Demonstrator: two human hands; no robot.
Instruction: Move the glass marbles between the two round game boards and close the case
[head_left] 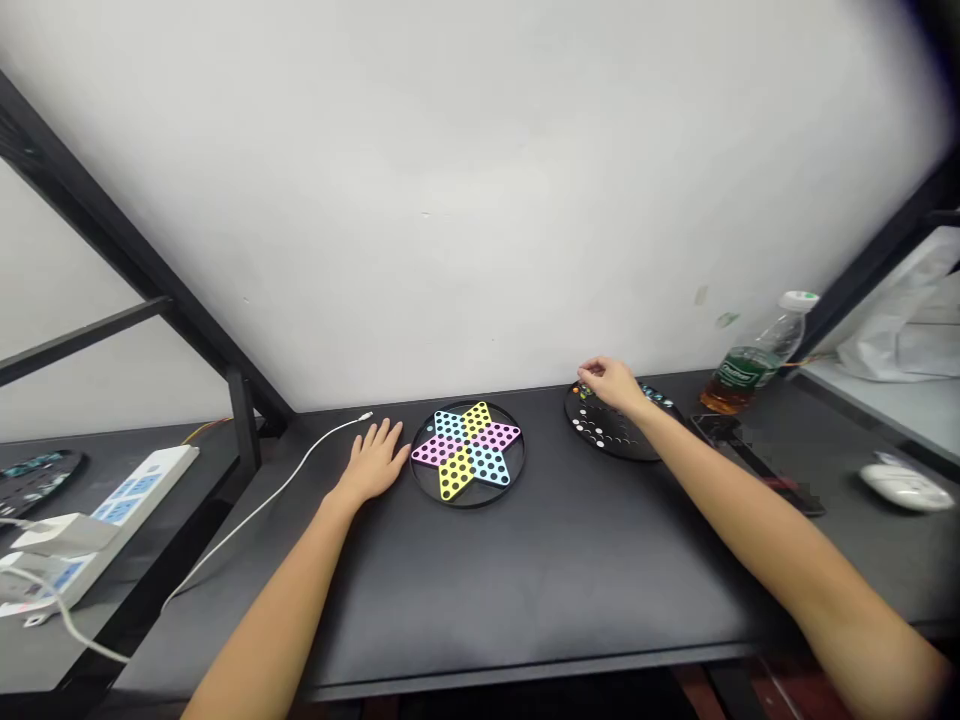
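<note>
My left hand point(376, 461) lies flat on the dark tabletop, fingers spread, just left of a round Chinese checkers board point(467, 440). That board has a star with yellow, pink and blue points full of holes, inside a black rim. To the right, my right hand point(611, 382) is over the back of a second round black tray point(611, 440). Its thumb and fingers are pinched together; what is between them, if anything, is too small to make out. White, orange and bluish marbles point(599, 433) lie in this tray, and my right hand and forearm cover part of it.
A bottle point(739, 375) with a green label stands at the back right, near a dark phone-like object point(757, 460) and a white mouse-like object point(906, 487). A white cable point(289, 478) runs along the left. A power strip point(124, 510) lies beyond a black frame post point(244, 415).
</note>
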